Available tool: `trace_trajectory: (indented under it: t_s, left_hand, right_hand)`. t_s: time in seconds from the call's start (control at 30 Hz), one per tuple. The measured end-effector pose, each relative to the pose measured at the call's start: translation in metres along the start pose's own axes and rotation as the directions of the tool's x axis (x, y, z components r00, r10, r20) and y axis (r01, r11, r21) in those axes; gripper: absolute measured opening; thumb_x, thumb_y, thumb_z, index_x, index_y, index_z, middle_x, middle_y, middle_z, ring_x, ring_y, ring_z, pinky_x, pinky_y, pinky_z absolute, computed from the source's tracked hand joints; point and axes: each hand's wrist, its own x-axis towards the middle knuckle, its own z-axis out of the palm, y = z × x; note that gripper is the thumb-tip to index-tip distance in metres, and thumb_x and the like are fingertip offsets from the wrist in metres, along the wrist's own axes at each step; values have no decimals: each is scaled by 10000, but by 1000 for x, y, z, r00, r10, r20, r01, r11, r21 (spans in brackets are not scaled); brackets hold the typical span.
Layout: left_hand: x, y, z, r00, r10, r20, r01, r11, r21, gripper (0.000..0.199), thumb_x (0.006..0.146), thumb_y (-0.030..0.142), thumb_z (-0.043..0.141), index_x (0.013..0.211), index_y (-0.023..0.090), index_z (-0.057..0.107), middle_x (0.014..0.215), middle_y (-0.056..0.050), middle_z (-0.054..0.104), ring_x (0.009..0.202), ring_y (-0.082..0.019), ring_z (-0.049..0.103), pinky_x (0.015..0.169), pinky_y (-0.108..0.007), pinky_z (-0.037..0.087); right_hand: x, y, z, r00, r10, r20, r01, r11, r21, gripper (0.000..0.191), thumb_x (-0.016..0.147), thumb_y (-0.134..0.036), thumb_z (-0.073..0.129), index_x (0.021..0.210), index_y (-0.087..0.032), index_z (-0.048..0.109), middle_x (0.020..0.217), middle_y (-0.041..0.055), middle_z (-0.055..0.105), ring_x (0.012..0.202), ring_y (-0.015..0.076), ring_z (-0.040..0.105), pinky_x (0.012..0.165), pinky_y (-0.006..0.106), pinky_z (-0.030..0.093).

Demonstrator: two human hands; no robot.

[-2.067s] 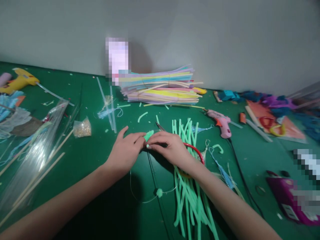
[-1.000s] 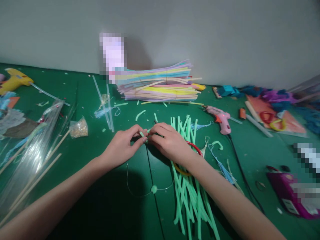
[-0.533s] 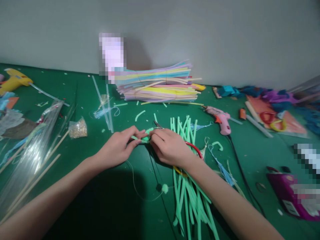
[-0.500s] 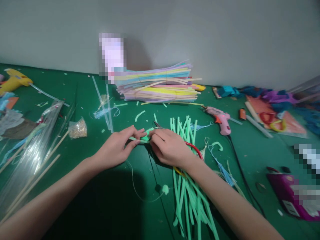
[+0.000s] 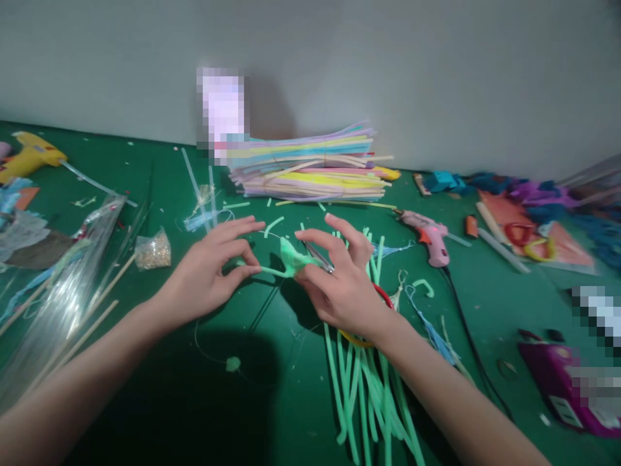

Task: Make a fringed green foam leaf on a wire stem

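Note:
My left hand pinches the free end of a green pipe cleaner between thumb and index finger, its other fingers stretched out. That strip runs to a small green folded pipe-cleaner shape, which my right hand grips at its lower right with the thumb; its upper fingers are raised and apart. Scissors with red and yellow handles lie under my right hand, partly hidden, on a heap of loose green pipe cleaners. A thin thread with a small green tuft hangs below my left hand.
Bundled pastel pipe cleaners lie by the wall. A pink glue gun with a black cable stands right, a yellow glue gun far left. A bag of beads, clear wrap and a purple box are around.
My hands have moved apart, with the green strip now stretched between them. My right hand's upper fingers have lifted, showing the folded shape. The thread with the green tuft has swung left.

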Motion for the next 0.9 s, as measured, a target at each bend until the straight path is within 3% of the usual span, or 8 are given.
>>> trace_trajectory:
  t_s: [0.3,0.4,0.47,0.5,0.57,0.7,0.77,0.9]
  left_hand:
    - [3,-5,-8,999,-12,-37,13,1000,8,170,896,248,622,732,206,641,1391,-65,591,1350,-280,480,1107,-497,411]
    - [1,7,-14,983,-43,-181,67,989,130,71,907,250,621,938,192,648,1464,-110,490,1356,-291,462,1120,-483,398]
    - [-4,24,-17,951,10,-310,86,952,294,294,895,260,646,1164,163,579,1510,-165,386,1399,-328,381,1137,-486,368]
    - [-8,32,-17,932,48,-358,95,924,371,299,887,258,657,1169,190,583,1453,-142,446,1352,-332,433,1105,-480,400]
    - [-13,49,-13,923,128,-362,45,901,432,170,902,257,641,1071,266,621,1038,-43,673,1021,-250,647,907,-396,524]
    - [-8,65,3,992,-89,-86,103,979,178,216,943,378,554,1023,194,637,893,-56,729,782,-229,693,700,-346,550]
    - [3,65,7,967,-251,48,252,967,-31,213,956,368,505,929,200,633,814,-32,731,701,-203,692,626,-310,540]
    - [28,61,3,876,-415,248,482,776,-407,208,938,344,510,813,197,586,728,1,690,650,-162,689,542,-244,518]
  right_hand:
    - [0,-8,-6,999,-38,-18,37,998,-49,129,858,-115,615,805,-232,604,1361,54,545,1415,360,284,1081,557,291]
    - [2,-8,-8,992,24,-124,-27,999,-19,121,867,-133,629,843,-251,620,1286,55,585,1388,344,324,1063,539,317]
    - [4,-9,-11,975,72,-208,-75,997,-7,114,861,-146,645,863,-258,622,1256,66,588,1372,341,339,1050,534,339]
    - [5,-10,-13,967,86,-239,-92,996,-12,109,858,-154,651,865,-259,621,1252,71,586,1365,344,345,1044,537,347]
    - [6,-13,-16,955,96,-280,-113,992,-47,102,855,-165,656,854,-260,617,1250,78,586,1349,355,365,1029,547,359]
    - [6,-22,-17,943,71,-325,-119,984,-131,69,847,-189,677,841,-246,637,1264,84,596,1332,368,394,1018,539,361]
    - [6,-26,-14,928,61,-366,-128,979,-160,58,835,-207,701,817,-229,650,1253,91,611,1323,364,408,1016,525,359]
    - [7,-27,-8,892,86,-444,-189,962,-194,113,789,-217,757,732,-204,660,1210,102,643,1298,370,437,995,518,371]
